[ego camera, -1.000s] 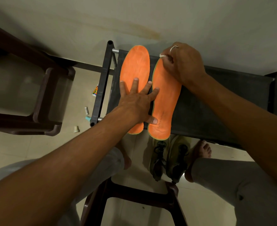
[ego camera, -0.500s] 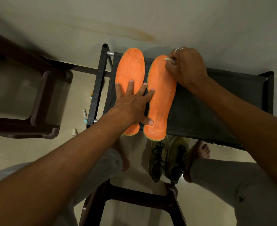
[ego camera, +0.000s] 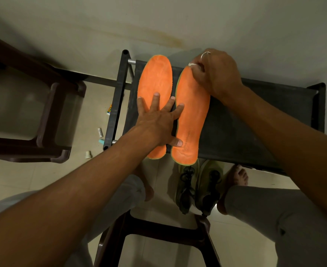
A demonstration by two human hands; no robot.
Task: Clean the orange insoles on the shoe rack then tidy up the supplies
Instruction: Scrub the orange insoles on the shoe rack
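Two orange insoles lie side by side on the black fabric top of the shoe rack [ego camera: 255,120]. My left hand [ego camera: 158,120] lies flat with fingers spread across both, covering the heel part of the left insole [ego camera: 156,78] and touching the right insole [ego camera: 192,116]. My right hand [ego camera: 214,74] is closed around a small white wad [ego camera: 192,64], pressed against the toe end of the right insole. What the wad is made of I cannot tell.
A dark brown plastic chair [ego camera: 49,120] stands to the left. On the floor beside the rack lie a white tube [ego camera: 100,132], a white cap [ego camera: 88,154], a teal item [ego camera: 101,141] and a colourful packet [ego camera: 109,110]. Green shoes [ego camera: 197,187] sit under the rack, between my bare feet. A brown stool [ego camera: 158,234] is below me.
My right hand with the white wad has shifted slightly along the toe end of the right insole. My left hand stays pressed on both insoles.
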